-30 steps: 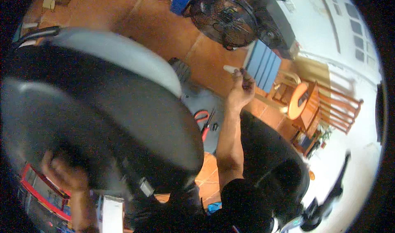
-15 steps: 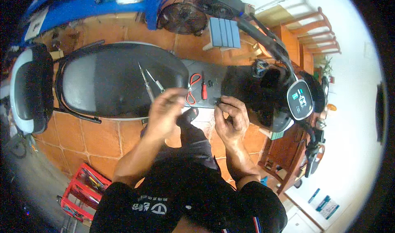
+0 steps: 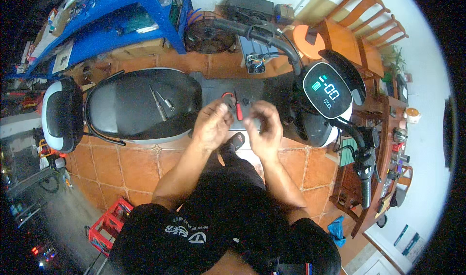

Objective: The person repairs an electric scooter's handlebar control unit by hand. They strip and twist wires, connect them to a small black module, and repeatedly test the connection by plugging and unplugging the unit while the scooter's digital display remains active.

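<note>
Black seat on the left, two bare hands in the middle.

The left hand has bent fingers close together by a small dark thing; it is blurry, so I cannot tell if they hold it. The right hand is near it, with curled, blurry fingers, and I cannot tell if anything is in them. Just past the hands, a red screwdriver lies on the dark footboard. A small black piece sits just right of it. Two thin tools lie on the seat. A screen glows on the right. A red crate is near, on the left.
</note>
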`<state>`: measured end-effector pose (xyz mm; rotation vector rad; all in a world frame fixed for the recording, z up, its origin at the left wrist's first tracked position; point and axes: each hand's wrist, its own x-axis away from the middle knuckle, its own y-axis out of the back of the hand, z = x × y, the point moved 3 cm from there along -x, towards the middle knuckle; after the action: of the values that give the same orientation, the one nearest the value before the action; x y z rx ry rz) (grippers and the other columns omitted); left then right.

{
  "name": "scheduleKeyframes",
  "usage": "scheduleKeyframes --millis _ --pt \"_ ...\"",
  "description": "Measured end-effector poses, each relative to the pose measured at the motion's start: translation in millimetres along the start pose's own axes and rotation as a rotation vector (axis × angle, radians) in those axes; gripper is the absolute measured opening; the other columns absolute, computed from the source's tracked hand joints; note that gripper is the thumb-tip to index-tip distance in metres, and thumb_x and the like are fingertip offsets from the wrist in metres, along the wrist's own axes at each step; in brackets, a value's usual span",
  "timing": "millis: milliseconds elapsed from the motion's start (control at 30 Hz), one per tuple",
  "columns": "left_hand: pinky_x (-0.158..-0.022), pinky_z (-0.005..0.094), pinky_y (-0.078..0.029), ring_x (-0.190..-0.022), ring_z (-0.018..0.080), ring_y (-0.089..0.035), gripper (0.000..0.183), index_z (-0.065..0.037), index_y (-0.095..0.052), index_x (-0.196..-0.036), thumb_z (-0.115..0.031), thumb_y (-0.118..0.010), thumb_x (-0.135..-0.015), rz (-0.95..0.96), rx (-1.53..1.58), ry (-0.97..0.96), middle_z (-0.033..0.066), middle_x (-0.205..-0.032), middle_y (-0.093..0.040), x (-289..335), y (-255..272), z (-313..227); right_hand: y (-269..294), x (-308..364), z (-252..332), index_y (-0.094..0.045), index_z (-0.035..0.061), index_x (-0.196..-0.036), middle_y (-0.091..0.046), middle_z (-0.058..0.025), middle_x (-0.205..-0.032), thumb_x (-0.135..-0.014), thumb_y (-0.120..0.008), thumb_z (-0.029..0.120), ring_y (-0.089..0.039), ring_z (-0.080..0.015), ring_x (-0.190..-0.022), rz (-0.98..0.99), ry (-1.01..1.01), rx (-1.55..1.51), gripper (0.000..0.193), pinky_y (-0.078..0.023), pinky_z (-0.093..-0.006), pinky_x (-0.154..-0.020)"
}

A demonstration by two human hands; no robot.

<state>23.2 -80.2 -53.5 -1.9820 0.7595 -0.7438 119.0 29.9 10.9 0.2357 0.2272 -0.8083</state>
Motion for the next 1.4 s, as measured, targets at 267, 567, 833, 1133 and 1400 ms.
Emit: scheduleKeyframes --millis 267,567,833,1133,1400 --pt "-0.066 0.0270 -0.042 -0.073 0.0127 -0.053 0.021 -0.006 -0.064 -0.104 -0.023 -0.065 -0.090 -0.110 0.003 0.069 0.0033 -0.093 -0.064 -37 17 -23 -36 -75 -89 -0.050 0.0060 -0.111 -0.040 -0.0281 -0.128 -0.071 -0.081 0.018 -0.041 -0.0441 -0.120 -0.267 0.156 0.592 0.052 -0.037 -0.0511 -0.099" --pt "-0.064 0.0273 -0.042 -0.070 0.0132 -0.052 0.014 -0.008 -0.064 -0.096 -0.020 -0.066 -0.090 -0.155 0.012 0.177 0.0028 -0.089 -0.064 -77 49 -42 -40 -92 -116 -0.055 0.0050 -0.098 -0.056 -0.0270 -0.114 -0.069 -0.083 0.018 -0.055 -0.0418 -0.110 -0.346 0.169 0.594 0.042 -0.046 -0.0449 -0.090" --pt "-0.062 0.0282 -0.042 -0.070 0.0138 -0.052 0.009 -0.010 -0.062 -0.090 -0.019 -0.065 -0.091 -0.167 0.024 0.262 0.0032 -0.088 -0.064 -106 43 -45 -34 -79 -112 -0.061 0.0017 -0.090 -0.062 -0.0163 -0.112 -0.069 -0.082 0.009 -0.060 -0.0227 -0.094 -0.290 0.024 0.365 0.031 -0.050 -0.0329 -0.078" --pt "-0.054 0.0194 -0.037 -0.060 0.0059 -0.044 0.021 -0.003 -0.063 -0.098 -0.021 -0.068 -0.089 -0.115 -0.316 0.144 -0.0030 -0.072 -0.055 -127 3 -41 -37 -70 -79 -0.060 0.0031 -0.100 -0.066 -0.0121 -0.103 -0.087 -0.067 0.015 -0.066 -0.0253 -0.091 -0.342 -0.385 -0.794 0.019 -0.057 -0.0395 -0.081" --pt "-0.073 0.0256 -0.052 -0.083 0.0109 -0.063 0.024 0.001 -0.065 -0.108 -0.011 -0.069 -0.088 -0.062 -0.751 0.098 0.0065 -0.094 -0.068 -116 -29 -40 -26 -77 -72 -0.056 0.0041 -0.110 -0.064 -0.0132 -0.109 -0.087 -0.067 0.037 -0.065 -0.0294 -0.097 -0.295 -0.599 -0.895 0.041 -0.058 -0.0416 -0.083"
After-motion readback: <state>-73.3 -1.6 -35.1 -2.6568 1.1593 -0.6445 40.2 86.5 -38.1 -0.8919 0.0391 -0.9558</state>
